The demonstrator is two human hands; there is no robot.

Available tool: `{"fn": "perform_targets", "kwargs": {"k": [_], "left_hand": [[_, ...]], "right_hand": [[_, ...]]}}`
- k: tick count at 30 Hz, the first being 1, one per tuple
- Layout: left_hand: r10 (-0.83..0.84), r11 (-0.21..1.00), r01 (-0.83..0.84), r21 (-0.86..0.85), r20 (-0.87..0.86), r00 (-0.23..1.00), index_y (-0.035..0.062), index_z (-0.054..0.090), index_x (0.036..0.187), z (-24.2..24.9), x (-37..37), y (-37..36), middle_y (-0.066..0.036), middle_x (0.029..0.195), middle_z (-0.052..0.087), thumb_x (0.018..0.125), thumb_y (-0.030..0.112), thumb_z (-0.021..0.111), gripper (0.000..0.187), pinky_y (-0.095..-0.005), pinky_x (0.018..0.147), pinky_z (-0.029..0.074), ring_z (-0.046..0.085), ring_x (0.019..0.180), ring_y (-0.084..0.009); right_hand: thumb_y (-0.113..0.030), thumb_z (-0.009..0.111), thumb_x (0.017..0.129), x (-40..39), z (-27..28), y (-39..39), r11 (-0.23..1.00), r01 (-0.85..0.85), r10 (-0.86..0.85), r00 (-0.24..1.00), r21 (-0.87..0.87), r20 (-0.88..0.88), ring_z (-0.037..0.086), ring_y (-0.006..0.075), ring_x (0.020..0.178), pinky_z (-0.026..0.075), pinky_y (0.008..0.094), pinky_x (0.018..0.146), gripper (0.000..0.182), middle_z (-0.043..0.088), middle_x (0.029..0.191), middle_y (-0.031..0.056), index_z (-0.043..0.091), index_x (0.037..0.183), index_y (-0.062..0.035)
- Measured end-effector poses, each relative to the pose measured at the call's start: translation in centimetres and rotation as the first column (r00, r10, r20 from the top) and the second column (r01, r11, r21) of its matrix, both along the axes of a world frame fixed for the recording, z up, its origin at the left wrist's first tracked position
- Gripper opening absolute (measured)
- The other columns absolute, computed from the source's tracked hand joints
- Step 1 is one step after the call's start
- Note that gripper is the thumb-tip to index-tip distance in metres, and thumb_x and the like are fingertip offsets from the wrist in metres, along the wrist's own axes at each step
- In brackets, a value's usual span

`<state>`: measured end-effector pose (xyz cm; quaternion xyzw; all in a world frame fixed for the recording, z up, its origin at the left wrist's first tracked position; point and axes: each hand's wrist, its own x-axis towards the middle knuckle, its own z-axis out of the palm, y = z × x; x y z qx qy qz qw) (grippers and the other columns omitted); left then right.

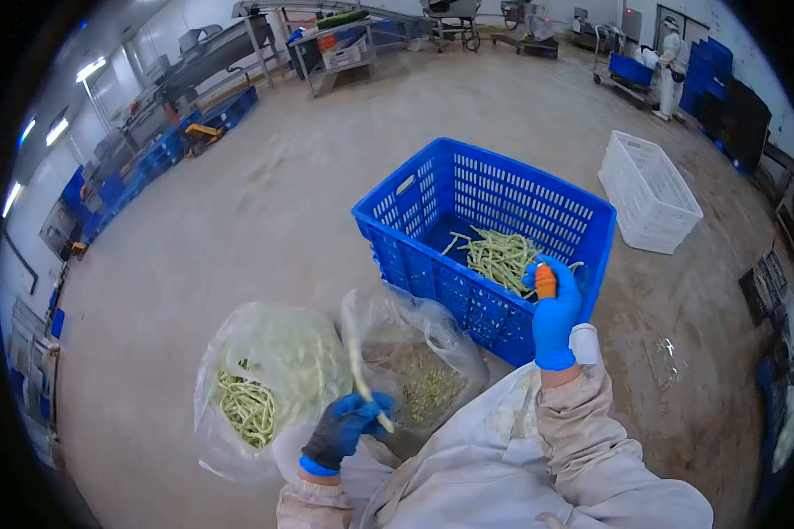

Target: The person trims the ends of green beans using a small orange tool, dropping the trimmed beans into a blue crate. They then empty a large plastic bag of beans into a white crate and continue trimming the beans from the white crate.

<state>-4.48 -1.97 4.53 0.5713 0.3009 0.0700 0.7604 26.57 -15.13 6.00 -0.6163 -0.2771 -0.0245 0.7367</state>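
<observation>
My left hand (348, 428), in a dark and blue glove, is closed on a long pale green bean (358, 370) above the bags. A knife with an orange handle (545, 282) is in my blue-gloved right hand (556, 313), over the near side of the blue crate (494, 304); its blade cannot be made out. Cut green beans (503, 257) lie in a pile on the crate's floor. At the left, a clear bag (304, 339) holds long whole beans (246, 408). Beside it, another clear bag (454, 339) contains small green scraps (428, 383).
A white crate (648, 194) stands right of the blue one. Clear plastic scraps (668, 361) lie on the wet floor. Farther back, a person in white (672, 66) stands by a cart with a blue bin (631, 70). Conveyors and a metal table (335, 53) are at the back left.
</observation>
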Motion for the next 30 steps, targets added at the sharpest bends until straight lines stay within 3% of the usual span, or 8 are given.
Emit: {"fn": "perform_targets", "kwargs": {"k": [10,12,15,16,22,25,29,30], "left_hand": [[0.092,0.978,-0.089,0.190,-0.010,0.996,0.0007,0.059,0.103,0.8,2.4,0.3,-0.005,0.091,0.062,0.089,0.016,0.052,0.022,-0.0291,0.072,0.051,0.059,0.079,-0.0142],[-0.013,0.963,0.026,0.270,-0.050,0.999,0.0010,0.059,0.103,-1.0,3.7,-0.4,-0.007,0.092,0.062,0.088,0.017,0.052,0.023,-0.0291,0.072,0.050,0.059,0.080,-0.0154],[-0.246,0.762,0.294,0.578,-0.161,0.956,0.0016,0.057,0.106,-1.7,7.2,-2.3,-0.009,0.094,0.062,0.088,0.019,0.054,0.026,-0.0299,0.073,0.050,0.060,0.082,-0.0194],[-0.346,0.519,0.414,0.748,-0.259,0.902,0.0020,0.056,0.109,-1.7,8.4,-2.8,-0.011,0.096,0.061,0.087,0.020,0.056,0.028,-0.0307,0.073,0.049,0.060,0.084,-0.0221],[-0.293,0.453,0.102,0.886,0.040,0.955,0.0071,0.049,0.119,-2.1,12.4,-1.9,-0.017,0.119,0.050,0.085,0.017,0.059,0.037,-0.0370,0.082,0.046,0.054,0.101,-0.0319],[-0.324,0.227,0.007,0.974,0.069,0.944,0.0091,0.050,0.118,-2.0,12.2,-0.1,-0.015,0.122,0.049,0.083,0.016,0.059,0.037,-0.0438,0.091,0.039,0.048,0.110,-0.0359],[-0.229,-0.163,0.026,0.986,-0.063,0.971,0.0135,0.057,0.110,-4.9,11.6,4.4,-0.011,0.121,0.052,0.082,0.016,0.058,0.028,-0.0529,0.095,0.031,0.042,0.114,-0.0393],[-0.172,-0.012,0.075,0.997,-0.076,0.982,0.0140,0.060,0.103,-3.9,11.9,4.3,-0.012,0.120,0.052,0.083,0.018,0.056,0.021,-0.0521,0.096,0.029,0.040,0.116,-0.0399]], "right_hand": [[-0.014,0.059,0.082,-4.9,-12.1,2.6,0.775,-0.148,0.498,0.743,-0.615,0.448,0.055,0.0267,0.098,0.043,0.0353,0.086,0.051,0.058,0.107,0.0177,0.042,0.129,-0.0075],[-0.022,0.064,0.082,-6.6,-6.8,2.3,0.571,-0.743,0.669,0.668,-0.350,-0.325,0.056,0.0232,0.095,0.044,0.0346,0.082,0.048,0.058,0.105,0.0162,0.046,0.124,-0.0047],[-0.028,0.067,0.080,-7.1,-3.6,2.4,0.450,-0.853,0.707,0.520,-0.263,-0.478,0.057,0.0127,0.086,0.045,0.0289,0.075,0.046,0.061,0.099,0.0077,0.052,0.117,-0.0054],[-0.026,0.067,0.081,-7.4,-2.8,2.0,0.566,-0.795,0.678,0.598,-0.216,-0.428,0.053,0.0088,0.074,0.044,0.0261,0.066,0.032,0.060,0.082,0.0024,0.057,0.103,-0.0046],[-0.020,0.066,0.078,3.3,7.3,0.5,0.741,-0.526,0.483,0.849,-0.419,-0.212,0.052,0.0171,0.088,0.044,0.0320,0.075,0.038,0.057,0.100,0.0115,0.054,0.110,-0.0006],[-0.015,0.067,0.077,13.6,5.2,-0.8,0.821,0.297,0.133,0.730,-0.488,0.670,0.051,0.0199,0.104,0.043,0.0332,0.088,0.055,0.054,0.114,0.0147,0.045,0.124,0.0007],[-0.015,0.066,0.079,15.7,5.4,-6.0,0.891,0.147,-0.036,0.966,-0.430,0.256,0.052,0.0205,0.104,0.044,0.0331,0.087,0.053,0.054,0.115,0.0143,0.044,0.124,0.0025],[-0.015,0.065,0.080,16.4,3.6,-7.1,0.931,0.048,-0.052,0.999,-0.363,-0.002,0.052,0.0201,0.103,0.044,0.0323,0.086,0.052,0.054,0.114,0.0138,0.044,0.124,0.0023]]}}
